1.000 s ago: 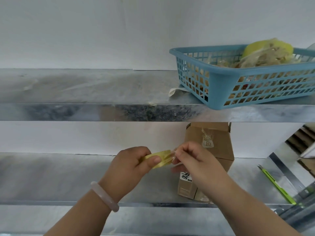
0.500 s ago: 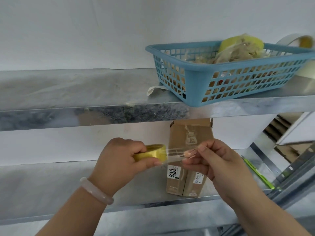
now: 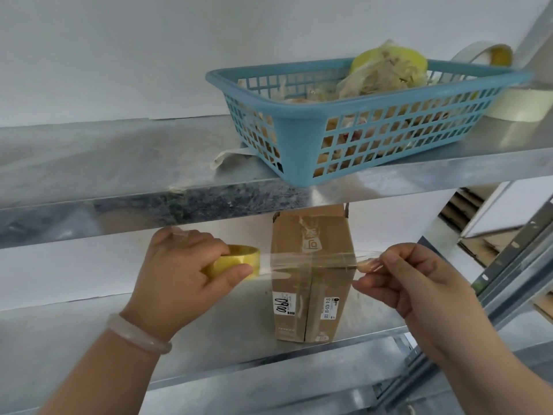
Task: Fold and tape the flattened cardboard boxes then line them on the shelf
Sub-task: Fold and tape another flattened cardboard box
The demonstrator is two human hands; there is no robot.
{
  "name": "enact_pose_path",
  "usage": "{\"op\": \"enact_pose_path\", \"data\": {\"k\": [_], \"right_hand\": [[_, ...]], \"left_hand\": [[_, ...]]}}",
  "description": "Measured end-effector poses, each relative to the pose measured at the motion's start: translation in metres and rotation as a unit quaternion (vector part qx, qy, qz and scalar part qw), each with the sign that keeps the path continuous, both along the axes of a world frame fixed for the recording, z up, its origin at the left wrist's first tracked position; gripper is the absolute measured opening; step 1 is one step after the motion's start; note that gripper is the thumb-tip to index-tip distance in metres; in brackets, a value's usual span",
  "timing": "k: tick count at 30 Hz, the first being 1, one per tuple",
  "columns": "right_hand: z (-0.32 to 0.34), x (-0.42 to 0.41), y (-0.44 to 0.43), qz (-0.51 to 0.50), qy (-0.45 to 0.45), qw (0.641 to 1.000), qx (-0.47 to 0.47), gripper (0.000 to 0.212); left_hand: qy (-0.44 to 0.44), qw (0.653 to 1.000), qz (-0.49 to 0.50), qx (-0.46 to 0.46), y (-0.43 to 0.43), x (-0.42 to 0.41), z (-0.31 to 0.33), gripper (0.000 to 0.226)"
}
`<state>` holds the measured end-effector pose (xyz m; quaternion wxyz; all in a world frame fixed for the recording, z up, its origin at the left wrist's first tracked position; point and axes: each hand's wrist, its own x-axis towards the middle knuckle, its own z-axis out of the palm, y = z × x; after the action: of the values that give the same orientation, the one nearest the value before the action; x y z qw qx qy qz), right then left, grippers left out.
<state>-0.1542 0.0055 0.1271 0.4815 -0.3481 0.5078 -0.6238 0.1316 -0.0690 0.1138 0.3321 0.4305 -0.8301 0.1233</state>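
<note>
We see the cardboard box [image 3: 329, 235] standing upright on the lower shelf [image 3: 74, 333], near that shelf's front edge and under the front lip of the upper shelf [image 3: 119, 163]. Its two front flaps meet in a vertical seam, with a white label on each side of the seam low down, and old clear tape on the upper face.

Across the front of the box, at about mid height, runs a strip of clear tape [image 3: 311, 262], pulled taut between the two hands. We cannot tell whether the strip touches the cardboard or hangs just in front of it.

The left hand [image 3: 179, 277] grips the yellow tape roll [image 3: 236, 260], fingers curled over its top and thumb pressed on its side, just left of the box. A pale bracelet [image 3: 134, 333] sits on that wrist. The right hand [image 3: 419, 289] pinches the free end of the strip between thumb and forefinger, just right of the box, with the other fingers curled below.

On the upper shelf sits a blue basket [image 3: 299, 139] holding crumpled plastic wrap [image 3: 386, 67], its near corner jutting past the shelf edge. A white strip [image 3: 224, 158] lies at its left corner, and a large white tape roll [image 3: 514, 106] stands behind it on the right. Flattened cardboard [image 3: 466, 205] shows beyond the rack on the right.
</note>
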Motion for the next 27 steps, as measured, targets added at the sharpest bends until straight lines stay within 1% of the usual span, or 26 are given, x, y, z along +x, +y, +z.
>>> {"op": "enact_pose_path", "data": {"k": [5,8,10,12,15,16,18,20,22,24,25,27], "right_hand": [[-0.009,-0.010,-0.005,-0.014,-0.001,0.999,0.034,0.015],[-0.018,-0.016,-0.010,-0.003,-0.014,0.997,0.077,0.014],[-0.025,-0.020,-0.014,-0.004,-0.006,0.996,0.092,0.016],[-0.033,-0.024,-0.020,-0.008,-0.013,0.996,0.092,0.017],[-0.049,-0.026,-0.030,0.015,-0.043,0.996,0.082,0.017],[-0.055,-0.023,-0.031,0.026,-0.056,0.995,0.079,0.021],[-0.071,-0.016,-0.034,0.033,-0.086,0.993,0.074,0.036],[-0.085,-0.006,-0.038,0.027,-0.110,0.992,0.059,0.043],[-0.096,0.001,-0.040,0.011,-0.116,0.992,0.040,0.051],[-0.104,0.003,-0.042,-0.029,-0.075,0.995,0.057,0.055],[-0.107,0.002,-0.042,-0.044,-0.035,0.996,0.073,0.049],[-0.114,-0.004,-0.041,-0.068,0.112,0.985,0.114,0.027]], "left_hand": [[-0.023,0.999,0.030,-0.026,-0.007,-0.014,-0.004,0.067],[-0.045,0.998,0.039,-0.009,-0.016,-0.015,-0.011,0.067],[-0.043,0.998,0.044,0.006,-0.022,-0.015,-0.016,0.068],[-0.040,0.998,0.042,0.013,-0.027,-0.016,-0.018,0.067],[-0.054,0.998,0.038,0.021,-0.034,-0.019,-0.021,0.060],[-0.055,0.998,0.035,0.028,-0.036,-0.021,-0.022,0.058],[-0.042,0.998,0.021,0.039,-0.038,-0.024,-0.025,0.058],[-0.031,0.999,0.010,0.041,-0.039,-0.027,-0.026,0.060],[-0.034,0.999,0.006,0.042,-0.040,-0.028,-0.027,0.055],[-0.038,0.998,0.006,0.044,-0.040,-0.027,-0.028,0.049],[-0.038,0.998,0.007,0.046,-0.041,-0.027,-0.028,0.049],[-0.039,0.998,0.004,0.049,-0.041,-0.025,-0.028,0.049]]}}
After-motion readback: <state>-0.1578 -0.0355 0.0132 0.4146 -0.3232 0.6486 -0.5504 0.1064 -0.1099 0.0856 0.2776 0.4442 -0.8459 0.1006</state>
